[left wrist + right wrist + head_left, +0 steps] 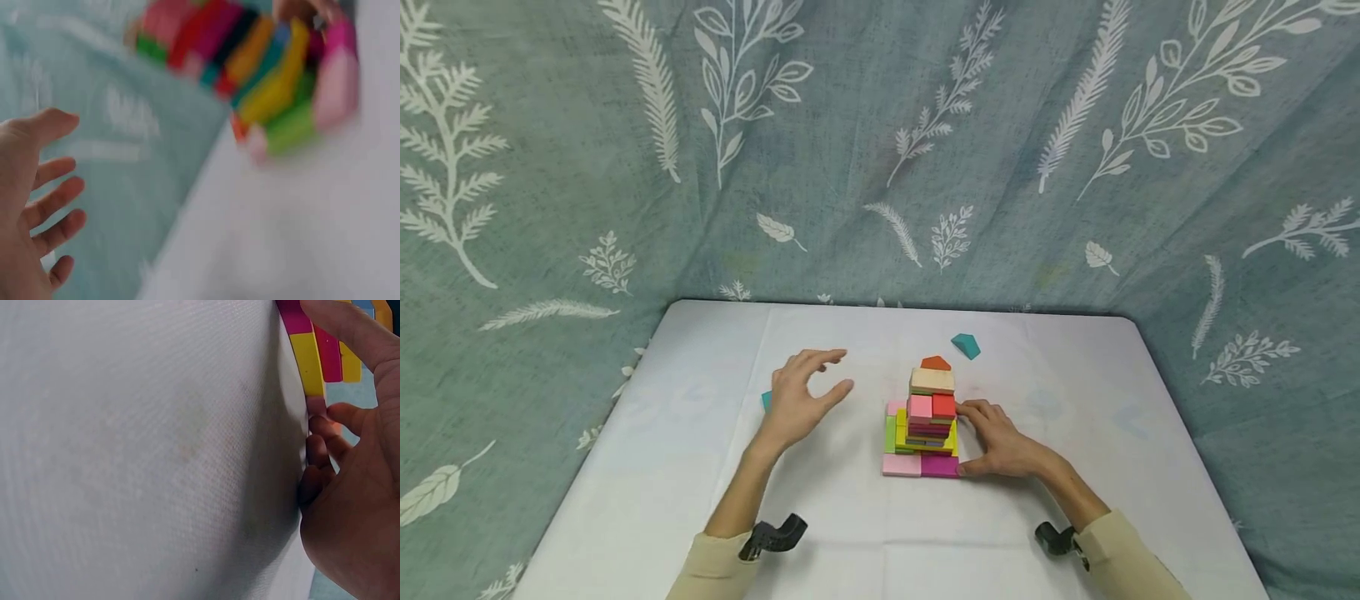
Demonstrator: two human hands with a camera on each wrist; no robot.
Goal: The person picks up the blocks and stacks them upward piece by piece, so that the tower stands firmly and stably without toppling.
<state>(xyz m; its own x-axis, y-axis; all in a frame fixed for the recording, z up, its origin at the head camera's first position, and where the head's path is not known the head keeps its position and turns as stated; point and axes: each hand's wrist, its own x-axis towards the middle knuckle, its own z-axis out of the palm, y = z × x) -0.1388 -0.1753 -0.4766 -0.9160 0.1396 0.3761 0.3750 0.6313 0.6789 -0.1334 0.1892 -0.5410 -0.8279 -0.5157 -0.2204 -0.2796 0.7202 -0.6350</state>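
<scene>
A stepped stack of colored wooden blocks (931,408) stands on the white-covered table, pink and magenta at its lowest front row. My right hand (1011,446) rests against the stack's right side; its thumb touches the magenta block (295,315) near the front, and its fingers reach the back corner by a yellow block (307,362). To the left of the stack my left hand (797,400) hovers with nothing in it, thumb and fingers spread apart. The left wrist view shows that hand (31,194) well away from the blurred stack (250,69).
A teal angular block (967,345) lies behind the stack to the right. Another teal piece (766,401) is partly hidden behind my left hand. Beyond the white table (1075,350) hangs a green leaf-patterned cloth (850,150).
</scene>
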